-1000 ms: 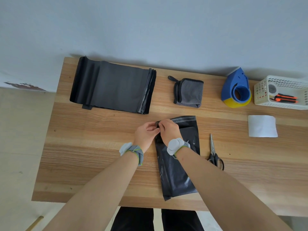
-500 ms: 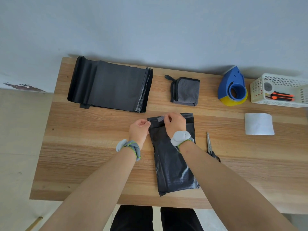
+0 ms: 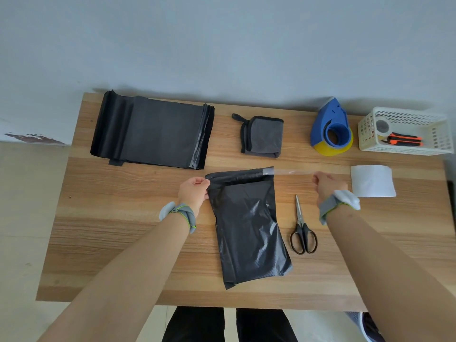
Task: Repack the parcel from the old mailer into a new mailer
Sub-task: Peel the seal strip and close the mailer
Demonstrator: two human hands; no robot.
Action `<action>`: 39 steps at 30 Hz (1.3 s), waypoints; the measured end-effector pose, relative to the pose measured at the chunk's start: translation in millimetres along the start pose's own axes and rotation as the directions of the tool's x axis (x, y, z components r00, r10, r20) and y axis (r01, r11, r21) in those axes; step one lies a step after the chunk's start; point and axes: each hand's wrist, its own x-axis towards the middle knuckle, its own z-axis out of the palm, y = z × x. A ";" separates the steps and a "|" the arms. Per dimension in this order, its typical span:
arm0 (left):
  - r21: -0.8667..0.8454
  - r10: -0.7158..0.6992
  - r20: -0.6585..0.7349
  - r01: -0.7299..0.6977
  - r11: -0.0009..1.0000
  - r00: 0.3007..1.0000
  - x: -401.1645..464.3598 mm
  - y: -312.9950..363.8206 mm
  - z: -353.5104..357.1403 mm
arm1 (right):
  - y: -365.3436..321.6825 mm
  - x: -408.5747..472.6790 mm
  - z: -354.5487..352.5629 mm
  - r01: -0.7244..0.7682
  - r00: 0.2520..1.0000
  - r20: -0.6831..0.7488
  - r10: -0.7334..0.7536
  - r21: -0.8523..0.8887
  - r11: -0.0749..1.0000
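Right hand (image 3: 327, 185) has pulled one strip (image 3: 291, 172) off one mailer (image 3: 249, 223).

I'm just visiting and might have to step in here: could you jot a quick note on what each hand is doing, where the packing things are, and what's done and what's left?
Left hand: pinching the top left corner of the crinkled black plastic mailer, pinning it to the wooden table.
Right hand: closed on the clear peel-off strip, pulled out to the right from the mailer's folded flap.
Nearby: stack of flat black mailers back left, folded grey cloth behind, black-handled scissors to the right.
Done: strip almost fully peeled.
Left: free the strip, press the flap shut.
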 end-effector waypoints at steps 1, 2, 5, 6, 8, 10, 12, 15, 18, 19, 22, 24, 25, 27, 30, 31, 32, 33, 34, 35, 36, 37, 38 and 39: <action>-0.002 0.000 0.002 0.000 1.000 1.000 -0.8 0.2 1.7 | 7.4 11.0 -10.6 -0.060 0.998 0.034 0.057 0.104 0.993; -0.004 -0.002 0.002 0.002 1.000 1.000 -1.3 0.8 2.9 | 12.0 18.4 -19.6 -0.121 0.992 0.051 0.114 0.182 0.976; -0.018 -0.011 -0.020 0.011 1.000 1.000 -0.8 1.7 1.1 | 21.7 33.7 -38.5 -0.219 0.974 0.033 0.224 0.380 0.898; -0.024 -0.011 -0.024 0.011 1.000 1.000 -1.2 2.1 1.4 | 23.4 36.2 -45.6 -0.229 0.970 0.026 0.241 0.429 0.874; -0.042 -0.011 -0.026 0.010 0.999 1.000 -3.2 3.4 2.6 | 29.5 42.9 -58.9 -0.240 0.963 0.014 0.268 0.494 0.836; -0.060 -0.016 -0.023 0.015 0.998 1.000 -5.5 4.8 3.9 | 32.9 40.7 -72.0 -0.237 0.957 0.008 0.288 0.593 0.770; -0.082 -0.031 -0.016 0.029 0.996 0.999 -7.8 5.1 3.6 | 38.7 39.6 -79.8 -0.207 0.954 -0.021 0.300 0.678 0.706; -0.123 -0.041 0.004 0.041 0.992 0.999 -9.9 4.2 1.9 | 47.1 27.5 -79.2 -0.222 0.963 0.020 0.268 0.621 0.752; -0.106 -0.026 0.035 0.029 0.994 0.999 -17.0 4.7 2.8 | 49.3 24.7 -83.1 -0.277 0.943 0.023 0.332 0.608 0.744; -0.106 -0.020 0.045 0.025 0.994 0.999 -18.6 5.4 2.3 | 57.9 30.6 -86.9 -0.250 0.934 -0.058 0.354 0.601 0.759; -0.067 -0.013 0.059 0.017 0.998 0.998 -17.7 3.6 -0.2 | 135.9 84.3 -80.5 -0.018 0.961 -0.231 0.149 0.490 0.872; 0.012 -0.010 0.031 0.010 1.000 0.999 -16.5 1.2 -2.0 | 117.3 62.1 -72.8 0.211 0.946 -0.281 -0.161 0.157 0.965; 0.067 -0.004 0.014 0.004 0.998 1.000 -16.4 -0.1 -2.5 | 89.1 26.9 -60.7 0.032 0.986 -0.163 0.014 0.275 0.961; 0.188 0.033 -0.010 -0.030 0.982 0.999 -17.0 -2.4 -3.4 | 49.7 -25.7 -34.4 0.190 0.970 -0.146 -0.192 -0.029 0.981; 0.294 0.093 -0.007 -0.087 0.952 0.996 -21.8 -0.7 -1.9 | 25.1 -46.0 1.7 0.273 0.943 0.235 -0.237 -0.134 0.953; 0.301 0.102 -0.008 -0.095 0.949 0.995 -21.6 -1.0 -2.4 | 18.4 -51.0 14.4 0.298 0.916 0.325 -0.236 -0.157 0.942; 0.300 0.107 -0.006 -0.100 0.949 0.994 -21.5 -1.2 -1.6 | 14.8 -51.2 25.8 0.281 0.907 0.369 -0.203 -0.169 0.945; 0.287 0.107 -0.004 -0.101 0.953 0.994 -19.8 -2.9 -3.9 | 9.8 -52.0 37.7 0.273 0.890 0.417 -0.187 -0.158 0.949; 0.273 0.107 0.006 -0.105 0.956 0.994 -19.4 -4.1 -5.3 | 4.9 -52.6 47.1 0.271 0.874 0.454 -0.174 -0.157 0.950; 0.267 0.107 0.018 -0.108 0.958 0.994 -19.6 -4.3 -6.4 | 2.2 -51.8 55.2 0.272 0.867 0.468 -0.173 -0.154 0.950; 0.271 0.110 0.028 -0.113 0.956 0.994 -19.6 -4.7 -7.5 | 0.5 -49.7 61.2 0.269 0.869 0.466 -0.164 -0.169 0.948; 0.271 0.115 0.034 -0.120 0.955 0.993 -19.6 -5.2 -8.4 | 0.9 -45.1 66.1 0.270 0.872 0.462 -0.162 -0.179 0.946; 0.274 0.122 0.036 -0.127 0.953 0.992 -19.2 -6.1 -8.9 | 0.4 -42.3 68.1 0.285 0.875 0.452 -0.171 -0.198 0.938; 0.278 0.128 0.037 -0.134 0.951 0.991 -19.1 -6.4 -10.1 | -0.3 -41.0 69.4 0.300 0.878 0.441 -0.185 -0.206 0.931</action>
